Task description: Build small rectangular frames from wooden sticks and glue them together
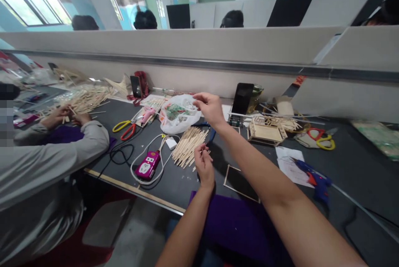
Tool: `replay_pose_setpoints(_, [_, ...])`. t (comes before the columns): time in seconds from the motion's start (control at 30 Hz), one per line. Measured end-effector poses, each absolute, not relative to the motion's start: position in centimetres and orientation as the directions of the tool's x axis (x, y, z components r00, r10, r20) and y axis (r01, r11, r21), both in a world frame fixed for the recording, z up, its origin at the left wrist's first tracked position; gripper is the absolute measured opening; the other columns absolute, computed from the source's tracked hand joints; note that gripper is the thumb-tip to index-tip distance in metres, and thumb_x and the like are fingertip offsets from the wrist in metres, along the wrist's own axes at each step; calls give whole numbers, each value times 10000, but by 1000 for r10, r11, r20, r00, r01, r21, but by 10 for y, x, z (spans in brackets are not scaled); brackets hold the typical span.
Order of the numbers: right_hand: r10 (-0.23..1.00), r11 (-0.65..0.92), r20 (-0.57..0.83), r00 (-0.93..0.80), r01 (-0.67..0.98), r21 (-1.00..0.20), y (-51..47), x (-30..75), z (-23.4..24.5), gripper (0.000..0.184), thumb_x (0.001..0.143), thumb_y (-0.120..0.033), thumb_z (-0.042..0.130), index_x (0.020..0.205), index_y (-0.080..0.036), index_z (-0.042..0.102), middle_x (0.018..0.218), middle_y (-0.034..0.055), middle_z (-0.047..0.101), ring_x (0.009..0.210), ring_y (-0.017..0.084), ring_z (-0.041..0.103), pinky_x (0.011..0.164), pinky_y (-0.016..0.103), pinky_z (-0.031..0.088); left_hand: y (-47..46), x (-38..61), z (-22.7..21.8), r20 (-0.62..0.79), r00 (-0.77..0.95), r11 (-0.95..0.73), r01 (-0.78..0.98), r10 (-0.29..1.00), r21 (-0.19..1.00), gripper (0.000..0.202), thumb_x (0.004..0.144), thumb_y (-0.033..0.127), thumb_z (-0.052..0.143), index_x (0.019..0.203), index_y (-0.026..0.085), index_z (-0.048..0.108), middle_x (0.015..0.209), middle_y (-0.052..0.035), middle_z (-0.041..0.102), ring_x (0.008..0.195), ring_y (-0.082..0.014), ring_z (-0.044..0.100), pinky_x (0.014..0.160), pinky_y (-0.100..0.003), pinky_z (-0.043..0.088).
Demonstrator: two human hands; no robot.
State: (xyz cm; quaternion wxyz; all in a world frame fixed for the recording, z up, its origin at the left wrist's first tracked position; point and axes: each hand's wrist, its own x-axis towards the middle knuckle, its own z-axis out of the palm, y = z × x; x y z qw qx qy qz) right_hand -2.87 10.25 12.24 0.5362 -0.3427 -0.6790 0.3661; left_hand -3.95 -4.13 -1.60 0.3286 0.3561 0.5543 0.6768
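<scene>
My right hand is raised beside the white plastic bag, thumb and fingers pinched together; anything between them is too small to make out. Lower down, my left hand is at the right edge of a pile of thin wooden sticks, its fingers loosely bent and apart with nothing visible in them. A thin rectangular stick frame lies partly hidden under my right forearm. Behind that arm stands a small box-like wooden stick model.
A blue glue gun rests by white paper on the right. Yellow-and-red-handled scissors lie behind it. Left are a purple power strip with a looped cable, pliers, and a co-worker's hands with sticks. A phone leans upright.
</scene>
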Motion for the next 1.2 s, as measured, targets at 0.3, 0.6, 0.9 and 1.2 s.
replay_pose_setpoints(0.3, [862,507,337,-379,634,-584,164,-91,104,315,826,-102,527,1077,-208,684,1044,52,700,1015,198,624,903,319,453,-39,-42,-15,45,-645,-229,-204,763,952,334,894,506,469,1100,256,389,765,21,520,471,-64,478,433,-196,350])
replay_pose_setpoints(0.6, [749,660,340,-568,679,-321,72,9,109,276,901,-180,492,1093,-251,678,1032,64,670,973,215,613,811,305,446,-34,-46,-15,47,-542,-185,-203,839,962,371,836,551,537,845,184,585,544,68,402,420,-54,328,399,-180,246])
replay_pose_setpoints(0.9, [915,239,403,-16,826,-510,-16,182,36,313,867,-204,483,1118,-196,668,978,101,693,882,242,621,790,362,467,-29,-24,-17,258,-187,-210,242,948,947,266,808,424,578,787,185,692,685,-7,650,657,-146,562,645,-264,436])
replay_pose_setpoints(1.2, [811,516,469,-350,806,-291,-60,162,12,233,926,-255,476,935,-223,706,846,77,694,873,237,528,786,360,383,-42,-31,-10,336,146,-366,434,930,824,194,850,298,545,758,211,692,728,-15,660,739,-153,590,714,-264,424])
